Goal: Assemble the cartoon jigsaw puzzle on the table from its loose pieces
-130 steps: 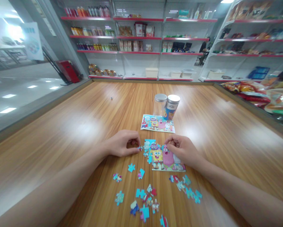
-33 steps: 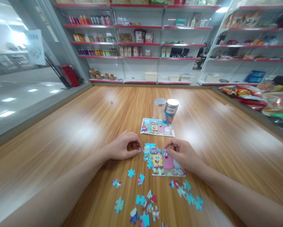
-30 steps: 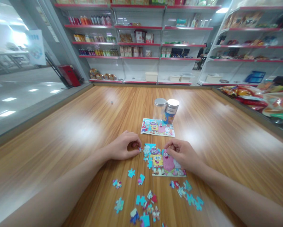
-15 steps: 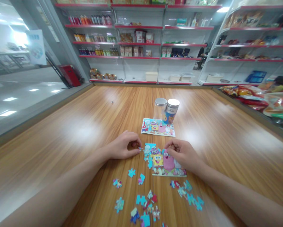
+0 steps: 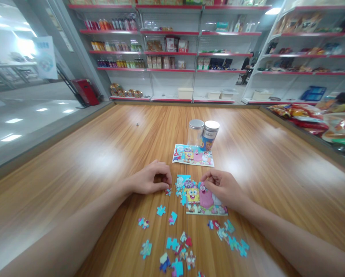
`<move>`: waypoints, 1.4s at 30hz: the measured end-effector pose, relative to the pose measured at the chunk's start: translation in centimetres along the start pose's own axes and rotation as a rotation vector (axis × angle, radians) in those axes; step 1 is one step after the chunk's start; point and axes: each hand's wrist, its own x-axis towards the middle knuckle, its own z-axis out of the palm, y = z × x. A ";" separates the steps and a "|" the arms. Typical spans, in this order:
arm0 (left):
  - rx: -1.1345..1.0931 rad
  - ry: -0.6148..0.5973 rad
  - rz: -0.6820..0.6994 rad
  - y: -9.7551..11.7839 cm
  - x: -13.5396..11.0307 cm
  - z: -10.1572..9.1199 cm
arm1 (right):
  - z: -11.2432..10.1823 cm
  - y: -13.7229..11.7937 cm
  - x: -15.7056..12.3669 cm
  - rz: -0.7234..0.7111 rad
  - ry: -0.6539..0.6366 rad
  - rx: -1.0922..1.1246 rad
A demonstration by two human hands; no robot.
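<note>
A partly assembled cartoon puzzle (image 5: 203,200) lies on the wooden table (image 5: 103,154) in front of me. My left hand (image 5: 149,181) rests just left of it, fingers curled, and a small puzzle piece (image 5: 168,191) is pinched at the thumb tip, low against the table. My right hand (image 5: 224,188) rests on the puzzle's right part, with its fingers pinched together at the upper edge. Several loose pieces (image 5: 175,246) are scattered nearer to me, and more loose pieces (image 5: 228,234) lie at the right.
A printed reference picture (image 5: 193,154) lies beyond the puzzle. Behind it stand a clear jar (image 5: 195,132) and a blue labelled can (image 5: 209,135), both with metal lids. Snack bags (image 5: 313,115) are piled at the table's right edge. Store shelves (image 5: 172,54) line the back.
My left hand has shifted slightly left, and the small piece has dropped from the puzzle's left edge to the table below my fingertips. My right hand has stayed put.
</note>
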 end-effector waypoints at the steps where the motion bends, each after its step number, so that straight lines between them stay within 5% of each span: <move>1: -0.010 -0.004 0.005 0.0 0.0 0.0 | 0.0 0.0 0.0 -0.001 0.002 -0.001; 42: 0.031 -0.088 0.010 0.3 0.1 0.0 | 0.0 0.1 0.0 0.015 -0.003 -0.007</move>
